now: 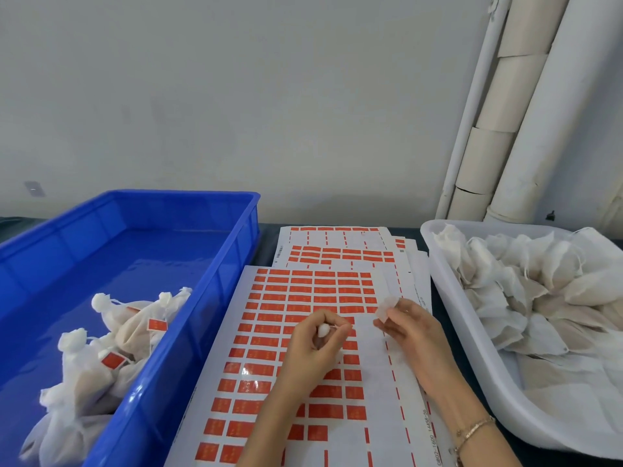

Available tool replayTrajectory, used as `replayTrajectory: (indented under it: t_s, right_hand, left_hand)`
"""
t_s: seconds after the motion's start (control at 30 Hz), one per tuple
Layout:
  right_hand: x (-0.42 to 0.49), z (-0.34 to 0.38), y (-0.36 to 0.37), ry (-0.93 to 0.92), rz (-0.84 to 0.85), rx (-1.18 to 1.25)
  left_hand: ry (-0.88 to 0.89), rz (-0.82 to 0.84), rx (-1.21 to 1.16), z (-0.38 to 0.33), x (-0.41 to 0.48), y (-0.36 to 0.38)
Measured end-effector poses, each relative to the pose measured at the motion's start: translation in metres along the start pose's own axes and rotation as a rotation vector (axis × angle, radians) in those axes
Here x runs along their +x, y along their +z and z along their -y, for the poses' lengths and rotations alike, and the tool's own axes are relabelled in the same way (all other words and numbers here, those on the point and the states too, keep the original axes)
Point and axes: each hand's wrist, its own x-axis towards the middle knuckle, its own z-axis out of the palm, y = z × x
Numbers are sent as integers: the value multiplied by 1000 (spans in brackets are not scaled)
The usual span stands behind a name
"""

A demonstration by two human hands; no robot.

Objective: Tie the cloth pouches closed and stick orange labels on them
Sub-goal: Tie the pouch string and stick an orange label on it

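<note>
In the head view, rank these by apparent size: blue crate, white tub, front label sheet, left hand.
1. blue crate, largest.
2-3. front label sheet and white tub: these look alike, and the frame edge crops the tub, so I am not ranking them.
4. left hand, smallest.

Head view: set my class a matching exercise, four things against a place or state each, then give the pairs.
1 blue crate
2 white tub
3 left hand
4 right hand

A right, unlabelled pouches inside
B pinches a thin white piece
C left, labelled pouches inside
D grips a gathered pouch top

Pairs: 1-C; 2-A; 3-D; 4-B
</note>
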Motion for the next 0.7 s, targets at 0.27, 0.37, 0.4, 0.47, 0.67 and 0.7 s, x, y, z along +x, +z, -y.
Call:
replayTrajectory:
  t_s: [0.27,0.37,0.4,0.47,0.67,0.7]
  right_hand:
    - [-4,-3,6,-14,-33,-197]
    - [-7,-2,10,-4,8,-207]
    - [-8,-2,11,0,18,-209]
    - [-8,-2,11,7,33,-209]
    - [-8,-4,12,10,54,-196]
    - [-8,-4,12,8,63,-190]
  left_hand:
    - [40,94,-29,-1,-3,4]
    - [43,77,-11,-1,-2,4]
    - [42,73,-7,-1,-1,5]
    - [36,62,-4,0,-1,5]
    - [-3,6,19,0,0,6]
    - [-8,1,27,0,0,6]
